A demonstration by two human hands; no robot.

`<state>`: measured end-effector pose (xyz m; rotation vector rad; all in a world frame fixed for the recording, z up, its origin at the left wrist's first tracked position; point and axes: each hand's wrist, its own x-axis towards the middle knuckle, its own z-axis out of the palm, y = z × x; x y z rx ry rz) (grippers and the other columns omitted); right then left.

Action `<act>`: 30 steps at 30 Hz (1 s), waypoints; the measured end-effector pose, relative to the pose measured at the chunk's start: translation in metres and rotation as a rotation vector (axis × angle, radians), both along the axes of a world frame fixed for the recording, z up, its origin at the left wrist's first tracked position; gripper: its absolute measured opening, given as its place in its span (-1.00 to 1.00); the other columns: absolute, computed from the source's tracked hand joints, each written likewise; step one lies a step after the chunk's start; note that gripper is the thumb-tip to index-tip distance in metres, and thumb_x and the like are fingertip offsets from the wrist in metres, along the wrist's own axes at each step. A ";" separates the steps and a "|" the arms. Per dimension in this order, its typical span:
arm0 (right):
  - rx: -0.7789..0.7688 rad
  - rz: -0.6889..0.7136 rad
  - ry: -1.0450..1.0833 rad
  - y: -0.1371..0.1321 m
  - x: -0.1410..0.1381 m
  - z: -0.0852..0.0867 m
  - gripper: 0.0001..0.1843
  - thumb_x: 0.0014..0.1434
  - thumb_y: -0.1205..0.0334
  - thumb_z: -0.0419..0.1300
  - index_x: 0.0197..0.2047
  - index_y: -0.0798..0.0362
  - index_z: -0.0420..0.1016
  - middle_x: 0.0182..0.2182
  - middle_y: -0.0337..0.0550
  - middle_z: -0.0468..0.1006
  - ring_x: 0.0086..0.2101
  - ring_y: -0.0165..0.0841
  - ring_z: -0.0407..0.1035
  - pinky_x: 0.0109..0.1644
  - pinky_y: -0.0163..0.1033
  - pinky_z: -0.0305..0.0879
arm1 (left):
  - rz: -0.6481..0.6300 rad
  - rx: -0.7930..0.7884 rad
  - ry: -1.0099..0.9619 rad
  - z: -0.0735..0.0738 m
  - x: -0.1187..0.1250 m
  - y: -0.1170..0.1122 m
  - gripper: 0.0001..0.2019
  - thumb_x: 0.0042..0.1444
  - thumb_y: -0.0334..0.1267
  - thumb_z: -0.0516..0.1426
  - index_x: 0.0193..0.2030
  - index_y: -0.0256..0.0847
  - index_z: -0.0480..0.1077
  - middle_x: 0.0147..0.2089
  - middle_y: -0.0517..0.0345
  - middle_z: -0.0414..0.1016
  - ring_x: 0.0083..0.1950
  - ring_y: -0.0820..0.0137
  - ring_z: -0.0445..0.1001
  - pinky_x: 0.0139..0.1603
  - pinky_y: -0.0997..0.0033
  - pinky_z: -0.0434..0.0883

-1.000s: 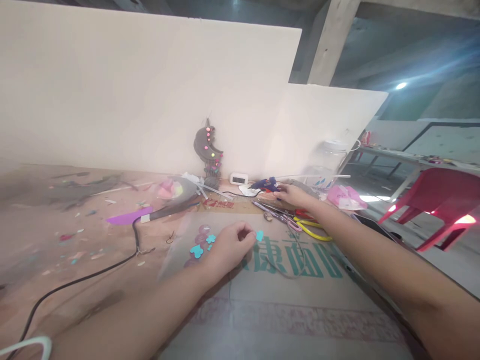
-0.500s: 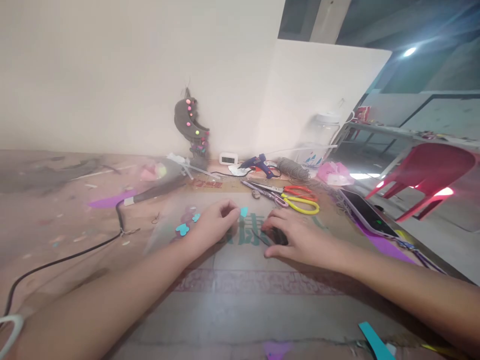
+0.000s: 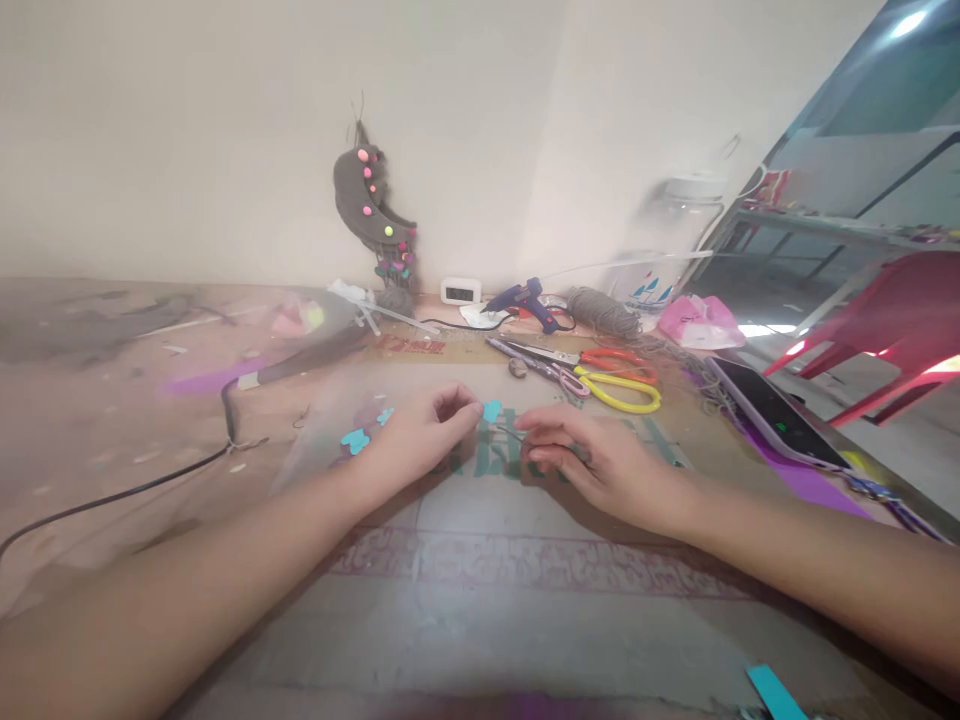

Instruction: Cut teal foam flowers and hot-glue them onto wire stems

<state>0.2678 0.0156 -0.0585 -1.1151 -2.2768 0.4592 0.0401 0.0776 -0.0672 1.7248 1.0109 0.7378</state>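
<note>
Between the thumb and fingers of my left hand (image 3: 439,425) is a small turquoise cut-out piece (image 3: 492,411), pinched at its left edge. My right hand (image 3: 581,450) is closed on a thin pointed tool (image 3: 511,433). Its slim dark tip points left toward the turquoise piece, a short gap away; the rest is hidden in the fingers, so I cannot tell its kind. Left of my left wrist lie flower-like turquoise pieces (image 3: 355,441) with purple ones by them. Beneath both hands is a clear sheet (image 3: 480,620) over a printed surface.
Scissors with yellow and orange handles (image 3: 619,390) lie beyond my right hand. Behind them are a blue glue gun (image 3: 529,303), a grey yarn bundle (image 3: 602,312) and a small clock (image 3: 460,291). A phone (image 3: 776,412) rests at the right edge. A crescent decoration (image 3: 366,205) leans against the wall.
My right hand's fingers have closed around the thin tool, which lay under them before. The left hand keeps its pinch on the turquoise piece. The camera view has shifted slightly.
</note>
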 end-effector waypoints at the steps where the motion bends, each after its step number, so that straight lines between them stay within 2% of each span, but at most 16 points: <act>1: 0.039 0.014 -0.016 0.000 0.000 -0.001 -0.79 0.35 0.34 0.02 -0.03 -0.02 0.42 -0.34 -0.18 0.65 -0.35 -0.38 0.53 -0.21 -0.31 0.38 | 0.003 0.016 0.003 0.001 0.000 0.000 -0.77 0.24 -0.10 0.09 -0.37 -0.19 0.32 -0.49 0.29 0.38 -0.46 0.49 0.31 -0.44 0.52 0.26; 4: 0.167 0.069 -0.028 0.000 -0.003 -0.001 -0.78 0.36 0.37 0.05 -0.21 -0.02 0.50 -0.33 -0.18 0.66 -0.32 -0.37 0.52 -0.20 -0.30 0.38 | 0.005 0.034 0.004 0.003 0.001 -0.001 -0.77 0.23 -0.12 0.10 -0.39 -0.20 0.32 -0.50 0.27 0.40 -0.46 0.49 0.33 -0.43 0.51 0.27; 8: 0.371 0.075 0.004 0.001 -0.005 0.000 -0.78 0.34 0.42 0.07 -0.24 0.03 0.52 -0.29 -0.08 0.62 -0.24 -0.32 0.46 -0.15 -0.25 0.37 | 0.029 -0.062 -0.070 0.004 0.001 0.000 -0.76 0.23 -0.10 0.10 -0.38 -0.20 0.32 -0.54 0.24 0.43 -0.53 0.49 0.35 -0.48 0.51 0.26; 10: 0.399 0.046 0.037 0.001 -0.005 0.000 -0.78 0.34 0.42 0.08 -0.25 0.04 0.54 -0.30 -0.07 0.61 -0.25 -0.31 0.44 -0.15 -0.24 0.37 | 0.037 -0.135 -0.166 0.005 0.000 0.001 -0.74 0.23 -0.05 0.10 -0.33 -0.20 0.35 -0.52 0.19 0.49 -0.53 0.47 0.40 -0.49 0.50 0.30; 12: 0.291 -0.017 0.087 0.003 -0.005 -0.001 -0.79 0.33 0.40 0.09 -0.26 0.03 0.54 -0.32 -0.10 0.62 -0.29 -0.34 0.46 -0.18 -0.26 0.38 | 0.017 -0.198 -0.274 0.005 -0.002 0.002 -0.73 0.21 -0.02 0.14 -0.29 -0.20 0.35 -0.36 0.09 0.60 -0.50 0.44 0.48 -0.48 0.47 0.36; 14: 0.085 -0.107 0.157 0.007 -0.005 -0.002 -0.81 0.30 0.36 0.11 -0.27 0.02 0.54 -0.36 -0.14 0.63 -0.34 -0.35 0.49 -0.23 -0.28 0.40 | -0.021 -0.237 -0.358 0.007 -0.003 0.001 -0.71 0.17 -0.01 0.19 -0.30 -0.21 0.34 -0.09 -0.01 0.62 -0.44 0.42 0.54 -0.45 0.43 0.43; 16: -0.098 -0.177 0.246 0.012 -0.005 -0.003 -0.84 0.27 0.30 0.12 -0.28 0.02 0.54 -0.39 -0.17 0.64 -0.36 -0.35 0.51 -0.27 -0.28 0.41 | -0.073 -0.266 -0.396 0.008 -0.002 -0.003 -0.71 0.14 -0.02 0.23 -0.31 -0.22 0.34 0.15 -0.08 0.53 -0.33 0.39 0.60 -0.34 0.38 0.51; 18: -0.202 -0.202 0.334 0.015 -0.006 -0.004 -0.84 0.26 0.24 0.12 -0.28 0.04 0.53 -0.42 -0.19 0.62 -0.43 -0.38 0.48 -0.34 -0.30 0.40 | -0.135 -0.297 -0.399 0.009 -0.001 -0.007 -0.70 0.14 -0.03 0.26 -0.32 -0.23 0.36 0.26 -0.09 0.44 -0.21 0.33 0.62 -0.20 0.33 0.55; 20: -0.265 -0.217 0.406 0.017 -0.007 -0.004 -0.83 0.24 0.18 0.13 -0.26 0.05 0.51 -0.43 -0.22 0.60 -0.56 -0.46 0.38 -0.47 -0.34 0.32 | -0.201 -0.348 -0.376 0.010 0.002 -0.010 -0.68 0.12 -0.02 0.28 -0.33 -0.24 0.38 0.19 -0.11 0.49 -0.13 0.28 0.62 -0.09 0.28 0.53; 23: -0.339 -0.225 0.474 0.016 -0.009 -0.003 -0.81 0.22 0.12 0.15 -0.23 0.05 0.49 -0.49 -0.28 0.54 -0.68 -0.54 0.24 -0.59 -0.39 0.21 | -0.278 -0.436 -0.350 0.007 0.003 -0.011 -0.66 0.07 0.02 0.32 -0.32 -0.24 0.41 -0.07 -0.07 0.61 -0.05 0.21 0.60 0.04 0.19 0.48; 27: -0.342 -0.210 0.473 0.012 -0.010 -0.001 -0.81 0.22 0.11 0.17 -0.22 0.05 0.49 -0.66 -0.38 0.39 -0.68 -0.49 0.26 -0.57 -0.39 0.23 | -0.281 -0.398 -0.271 0.002 0.002 -0.007 -0.73 0.08 -0.04 0.31 -0.29 -0.22 0.50 -0.09 -0.02 0.59 0.04 0.21 0.53 0.13 0.23 0.38; 30: -0.305 -0.194 0.437 0.011 -0.010 -0.002 -0.81 0.25 0.12 0.15 -0.23 0.03 0.50 -0.64 -0.33 0.44 -0.60 -0.43 0.38 -0.49 -0.35 0.32 | -0.281 -0.291 -0.186 0.002 0.001 -0.006 -0.77 0.13 -0.08 0.25 -0.30 -0.22 0.53 -0.15 0.03 0.57 -0.05 0.27 0.52 0.04 0.31 0.38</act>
